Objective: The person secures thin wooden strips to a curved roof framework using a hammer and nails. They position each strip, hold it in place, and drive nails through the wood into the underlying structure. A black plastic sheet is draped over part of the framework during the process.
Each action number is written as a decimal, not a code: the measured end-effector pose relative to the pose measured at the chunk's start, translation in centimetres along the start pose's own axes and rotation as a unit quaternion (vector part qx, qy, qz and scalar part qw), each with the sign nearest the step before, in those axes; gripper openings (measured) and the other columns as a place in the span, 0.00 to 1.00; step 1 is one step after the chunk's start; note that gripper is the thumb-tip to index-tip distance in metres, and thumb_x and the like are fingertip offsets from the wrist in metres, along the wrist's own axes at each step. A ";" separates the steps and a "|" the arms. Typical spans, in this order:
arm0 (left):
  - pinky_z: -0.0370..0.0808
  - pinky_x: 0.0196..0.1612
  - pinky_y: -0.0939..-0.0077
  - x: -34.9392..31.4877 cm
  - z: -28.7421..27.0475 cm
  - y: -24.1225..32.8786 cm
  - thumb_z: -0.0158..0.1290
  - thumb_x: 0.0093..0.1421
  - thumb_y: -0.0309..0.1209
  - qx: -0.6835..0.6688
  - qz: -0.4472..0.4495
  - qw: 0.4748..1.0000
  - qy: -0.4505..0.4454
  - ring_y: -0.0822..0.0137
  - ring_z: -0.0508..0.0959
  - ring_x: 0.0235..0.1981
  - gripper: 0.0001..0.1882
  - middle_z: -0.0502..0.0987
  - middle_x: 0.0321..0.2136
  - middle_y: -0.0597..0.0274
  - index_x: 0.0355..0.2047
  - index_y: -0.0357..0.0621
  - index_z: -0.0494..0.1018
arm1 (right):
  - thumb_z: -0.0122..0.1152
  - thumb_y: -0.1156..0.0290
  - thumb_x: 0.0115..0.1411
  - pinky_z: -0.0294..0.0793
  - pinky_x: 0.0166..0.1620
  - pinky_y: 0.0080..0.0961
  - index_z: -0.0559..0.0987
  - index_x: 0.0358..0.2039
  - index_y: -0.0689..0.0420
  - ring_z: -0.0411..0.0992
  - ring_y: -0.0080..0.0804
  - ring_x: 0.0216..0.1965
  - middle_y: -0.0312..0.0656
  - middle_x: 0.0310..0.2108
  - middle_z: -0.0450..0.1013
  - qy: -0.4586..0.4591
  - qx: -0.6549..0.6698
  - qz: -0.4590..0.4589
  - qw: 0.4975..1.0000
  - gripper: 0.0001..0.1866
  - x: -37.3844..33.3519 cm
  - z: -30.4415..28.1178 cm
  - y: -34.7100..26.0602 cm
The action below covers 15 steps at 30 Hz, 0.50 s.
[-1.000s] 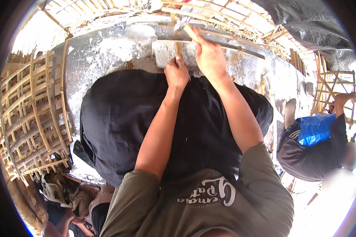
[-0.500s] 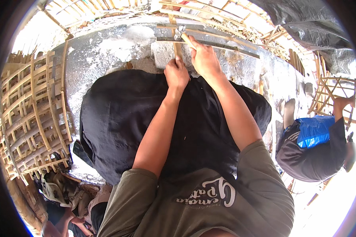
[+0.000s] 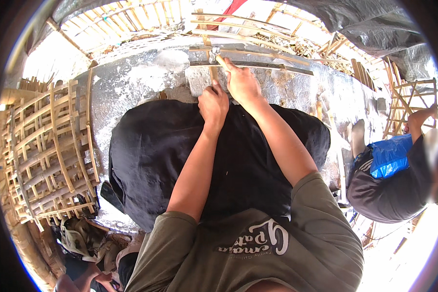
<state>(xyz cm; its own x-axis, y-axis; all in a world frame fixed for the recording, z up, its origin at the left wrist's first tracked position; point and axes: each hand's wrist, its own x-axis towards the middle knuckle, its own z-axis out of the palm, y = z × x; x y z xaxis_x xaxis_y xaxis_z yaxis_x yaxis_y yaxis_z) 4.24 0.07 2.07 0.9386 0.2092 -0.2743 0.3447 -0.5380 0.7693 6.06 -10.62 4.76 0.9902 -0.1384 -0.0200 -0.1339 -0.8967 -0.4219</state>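
Note:
My right hand is closed round the wooden handle of a hammer. The hammer's metal head is over the spot where a lengthwise bamboo strip meets thin crosswise bamboo slats. My left hand has its fingers closed round the near end of that lengthwise strip, just left of my right hand. Under the strip lies a pale stone or concrete block. Whether a nail is under the hammer head is too small to tell. Black cloth covers my spread legs below both hands.
A stack of woven bamboo frames stands at the left. Another person with a blue plastic sheet sits at the right, beside a bamboo frame. At the lower left are bags and a second person's arm.
The view has tilted, so the hands and slats appear lower in the picture. Both hands keep their grips, and the hammer head stays by the crossing of strip and slats.

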 end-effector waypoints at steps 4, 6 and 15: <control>0.76 0.51 0.42 -0.6 -1.2 1.0 0.43 0.70 0.52 0.071 0.020 0.997 -0.013 0.29 0.80 0.44 0.31 0.81 0.38 0.30 0.38 0.33 0.81 | 0.49 0.63 0.69 0.80 0.45 0.53 0.66 0.69 0.43 0.80 0.62 0.39 0.63 0.37 0.77 -0.012 0.009 0.013 1.000 0.27 -0.3 -0.4 -0.4; 0.76 0.52 0.42 -0.4 -2.5 1.4 0.43 0.70 0.54 0.123 0.036 0.991 -0.023 0.30 0.80 0.45 0.32 0.81 0.39 0.30 0.39 0.34 0.81 | 0.50 0.66 0.69 0.81 0.43 0.53 0.67 0.69 0.44 0.80 0.63 0.38 0.63 0.36 0.77 -0.003 0.016 0.005 1.000 0.27 0.0 0.1 -0.1; 0.79 0.47 0.53 -9.8 -14.6 15.2 0.50 0.69 0.37 0.246 0.534 0.806 -0.069 0.46 0.83 0.41 0.15 0.81 0.36 0.43 0.42 0.35 0.75 | 0.53 0.66 0.67 0.82 0.43 0.49 0.68 0.67 0.50 0.80 0.60 0.38 0.61 0.35 0.78 0.048 0.023 -0.022 0.998 0.27 -0.6 0.5 1.9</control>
<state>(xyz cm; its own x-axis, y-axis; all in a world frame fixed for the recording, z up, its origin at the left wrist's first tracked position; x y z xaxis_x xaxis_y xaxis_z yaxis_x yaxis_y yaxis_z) 0.10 1.75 24.85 0.6843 -0.6625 0.3048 -0.7292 -0.6170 0.2961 5.21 -11.99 3.53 0.9863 -0.1412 0.0851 -0.0867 -0.8830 -0.4612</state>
